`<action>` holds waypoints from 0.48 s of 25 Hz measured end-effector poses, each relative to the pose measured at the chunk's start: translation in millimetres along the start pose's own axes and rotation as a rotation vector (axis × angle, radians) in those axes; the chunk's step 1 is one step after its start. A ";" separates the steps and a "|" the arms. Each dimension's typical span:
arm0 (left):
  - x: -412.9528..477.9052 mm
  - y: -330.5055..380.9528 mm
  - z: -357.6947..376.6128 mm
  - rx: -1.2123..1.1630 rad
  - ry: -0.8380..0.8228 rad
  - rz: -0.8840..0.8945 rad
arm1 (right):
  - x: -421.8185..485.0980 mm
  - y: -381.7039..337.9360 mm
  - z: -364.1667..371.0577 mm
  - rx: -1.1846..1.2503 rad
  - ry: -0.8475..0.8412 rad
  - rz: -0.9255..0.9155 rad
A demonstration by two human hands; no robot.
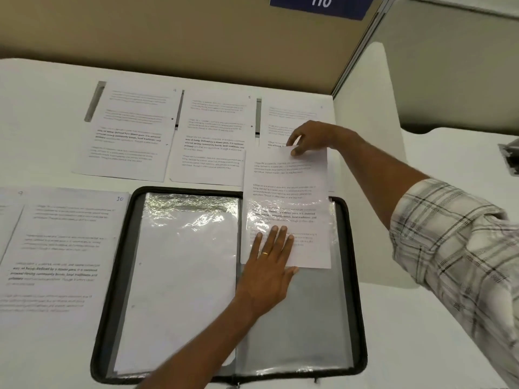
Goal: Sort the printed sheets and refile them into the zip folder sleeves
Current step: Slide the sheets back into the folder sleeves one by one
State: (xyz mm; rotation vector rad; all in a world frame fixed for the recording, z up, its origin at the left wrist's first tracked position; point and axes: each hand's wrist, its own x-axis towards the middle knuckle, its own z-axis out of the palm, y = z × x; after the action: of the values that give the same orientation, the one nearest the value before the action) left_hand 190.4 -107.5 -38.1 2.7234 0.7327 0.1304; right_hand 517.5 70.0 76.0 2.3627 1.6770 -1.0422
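Zip folder (118, 276) lies open on desk (42, 108). One printed sheet (286, 181) sits partway inside the right-page sleeve (295, 327), its upper half past the folder's top edge. Right hand (311, 137) pinches the sheet's top edge. Left hand (269, 265) lies flat, fingers straight, pressing the sleeve over the sheet's lower part. Other sheets (132, 130) lie behind.
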 end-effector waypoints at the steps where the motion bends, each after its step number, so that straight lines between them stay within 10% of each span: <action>1: -0.8 -0.2 0.7 0.008 0.005 0.002 | 8.3 0.2 -5.3 -0.011 -0.028 0.019; 12: 5.8 11.1 -11.6 -0.057 -0.016 -0.031 | 38.9 -38.2 21.8 0.081 -0.125 -0.215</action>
State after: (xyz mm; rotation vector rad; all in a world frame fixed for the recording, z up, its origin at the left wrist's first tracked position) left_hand 198.7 -110.3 -23.5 2.6554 0.7545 0.1207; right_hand 481.2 108.1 50.0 2.1461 1.9078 -1.2856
